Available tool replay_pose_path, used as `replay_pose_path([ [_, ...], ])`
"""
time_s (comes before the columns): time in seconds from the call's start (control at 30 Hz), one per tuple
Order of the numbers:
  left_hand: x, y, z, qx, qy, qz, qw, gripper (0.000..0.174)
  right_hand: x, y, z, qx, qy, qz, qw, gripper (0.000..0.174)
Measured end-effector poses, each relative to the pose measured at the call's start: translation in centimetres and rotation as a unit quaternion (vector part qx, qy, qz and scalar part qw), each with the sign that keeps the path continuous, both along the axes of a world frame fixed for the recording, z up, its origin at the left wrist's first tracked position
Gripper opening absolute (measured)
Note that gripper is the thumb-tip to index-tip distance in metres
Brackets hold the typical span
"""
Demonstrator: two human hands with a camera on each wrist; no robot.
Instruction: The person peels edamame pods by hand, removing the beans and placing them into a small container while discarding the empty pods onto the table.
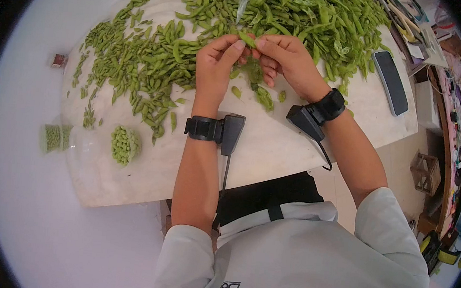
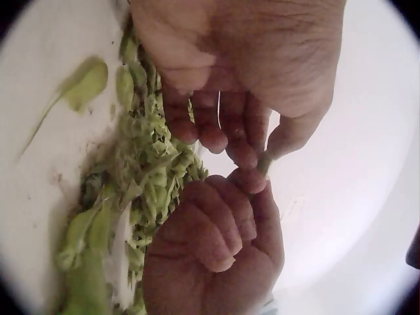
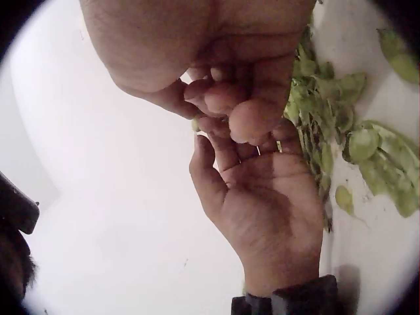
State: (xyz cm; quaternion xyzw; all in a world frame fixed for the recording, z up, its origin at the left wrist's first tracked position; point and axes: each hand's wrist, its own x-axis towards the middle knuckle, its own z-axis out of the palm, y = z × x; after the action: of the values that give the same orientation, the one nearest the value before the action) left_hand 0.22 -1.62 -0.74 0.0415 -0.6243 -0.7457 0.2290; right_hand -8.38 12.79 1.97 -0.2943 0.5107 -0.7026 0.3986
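Note:
Between the fingertips of both hands is a green bean pod [image 1: 247, 39], held up over the table. My left hand [image 1: 214, 61] pinches one end between thumb and fingers. The other end is pinched by my right hand [image 1: 296, 65], whose remaining fingers curl toward the palm. In the left wrist view only a short bit of the pod [image 2: 264, 163] shows at the touching fingertips; the rest is hidden by them. A few loose empty-looking pods [image 1: 264, 98] lie on the table below the hands.
A wide heap of green pods [image 1: 162, 52] spreads left, with larger pods [image 1: 326, 27] behind the right hand. Near the front left stands a clear container of shelled beans [image 1: 125, 145]. A phone [image 1: 391, 83] lies on the right of the white table [image 1: 263, 141].

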Motion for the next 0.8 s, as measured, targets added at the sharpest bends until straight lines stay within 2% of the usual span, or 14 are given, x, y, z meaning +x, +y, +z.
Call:
replay_pose_path([
  [0.2,-0.1,0.2,0.0,-0.026,-0.002,0.024,0.999,0.021,0.0,0.0,-0.1,0.011,0.024,-0.007,1.000,0.029],
  [0.4,0.6,0.1,0.5,-0.130,-0.025,0.009,0.991,0.022,-0.3,0.0,-0.4,0.032,0.121,0.012,0.992,0.029],
  [0.5,1.1,-0.7,0.7,-0.234,-0.038,-0.017,0.971,0.022,-0.2,-0.1,-0.6,0.036,0.142,0.015,0.989,0.029],
  [0.67,1.1,1.0,1.2,-0.225,-0.039,0.051,0.972,0.022,-0.1,0.0,-0.2,0.052,0.178,0.013,0.983,0.029],
  [0.8,1.0,0.7,0.9,-0.183,-0.034,0.037,0.982,0.023,-0.3,0.0,-0.6,0.021,0.071,0.036,0.997,0.030],
])
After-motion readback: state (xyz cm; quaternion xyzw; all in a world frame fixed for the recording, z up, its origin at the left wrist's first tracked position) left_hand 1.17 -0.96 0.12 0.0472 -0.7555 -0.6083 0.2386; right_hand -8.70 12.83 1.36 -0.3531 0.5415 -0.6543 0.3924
